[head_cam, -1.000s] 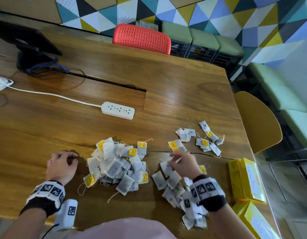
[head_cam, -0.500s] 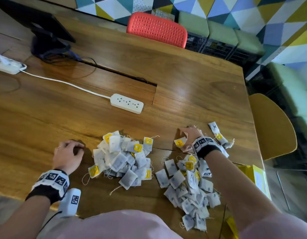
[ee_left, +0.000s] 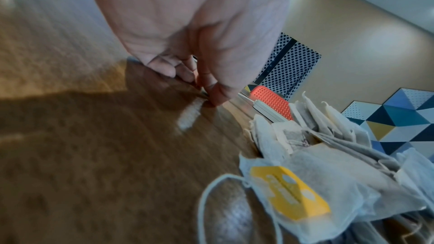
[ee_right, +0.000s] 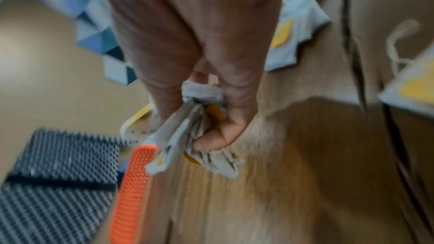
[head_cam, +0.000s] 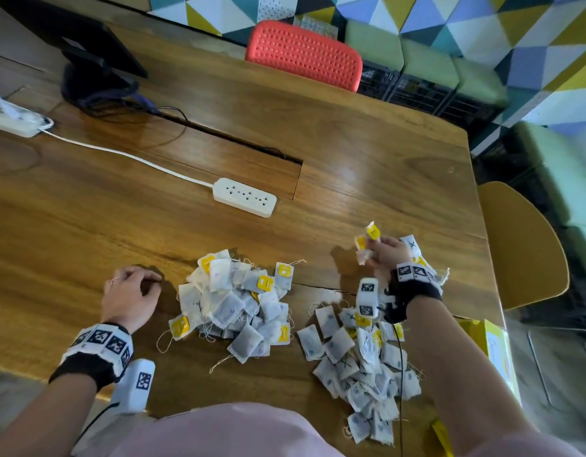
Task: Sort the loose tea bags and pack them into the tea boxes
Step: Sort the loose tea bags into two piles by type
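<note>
right hand: clenched round a small bunch of tea bags, lifted just off the worktop at the far edge of the right pile. Yellow tags stick up past your fingers.
left hand: loosely curled, holding nothing, fingertips resting on the worktop just left of the left pile.
step tip: keep the pinch on the bag bodies, not the strings. Loose strings will likely snag neighbours and drag them along. Lift straight up before you carry.
step tip 2: check the marks on the bunch first, so one kind goes to one place. Marks are too blurred in the wrist view to tell.
near, right pile: big heap under your right forearm, several bags marked with an X. Your arm crosses over it, so a low sweep could scatter it.
near, tea box: yellow, at the right edge of the worktop, mostly hidden by your arm. Cannot tell if it is open.
mid, few bags: a small cluster just behind your right hand, partly hidden.
mid, power strip: white, beyond both piles, cable running left. Clear of your path, I judge.
far, monitor stand: dark, far left of the worktop, well apart.
far, red chair: behind the worktop. Yellow chair at the right side.
</note>
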